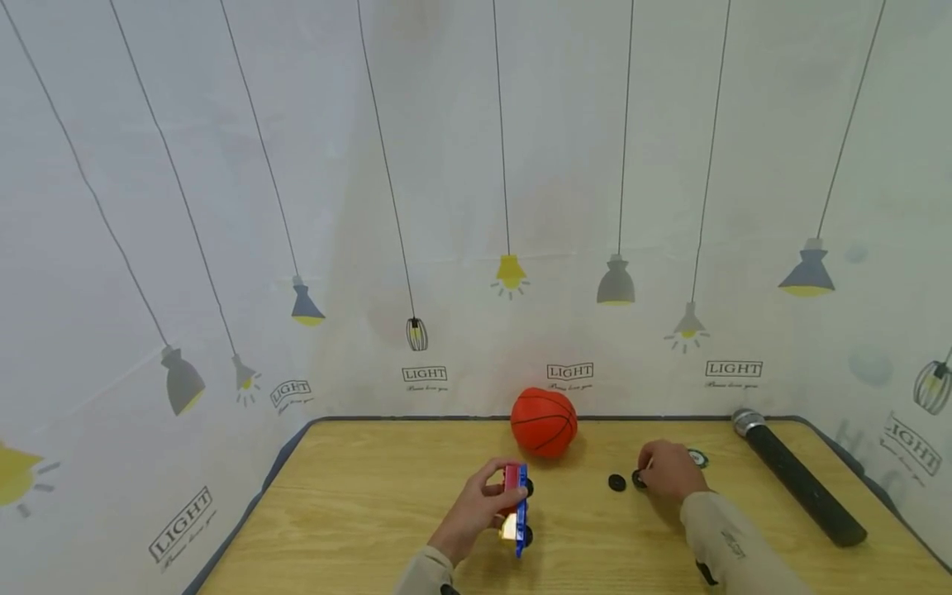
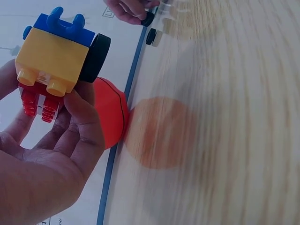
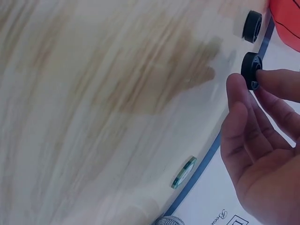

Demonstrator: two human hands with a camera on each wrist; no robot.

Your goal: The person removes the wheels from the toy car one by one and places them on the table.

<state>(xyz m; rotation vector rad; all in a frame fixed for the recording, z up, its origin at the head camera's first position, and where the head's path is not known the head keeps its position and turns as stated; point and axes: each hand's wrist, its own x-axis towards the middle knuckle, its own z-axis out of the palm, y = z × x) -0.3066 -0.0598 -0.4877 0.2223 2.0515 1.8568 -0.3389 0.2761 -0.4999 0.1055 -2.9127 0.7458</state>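
Note:
In the head view my left hand (image 1: 470,511) grips a toy car (image 1: 518,508) of red, yellow and blue building blocks, tipped on its side above the table. Black wheels show on the car's right side; the left wrist view gives its yellow block (image 2: 51,58), a black wheel (image 2: 95,57) and a blue piece with two hooks. Toward the right, my right hand (image 1: 672,469) pinches a loose black wheel (image 3: 251,71) between fingers and thumb. A second loose wheel (image 1: 616,483) lies on the table just left of it.
A red ball (image 1: 544,422) marked like a basketball sits at the table's back edge. Behind my right hand lies a round green-and-white chip (image 1: 697,458). A black microphone (image 1: 803,479) lies along the right side. White printed sheeting (image 1: 461,165) rises behind the wooden table (image 1: 357,496).

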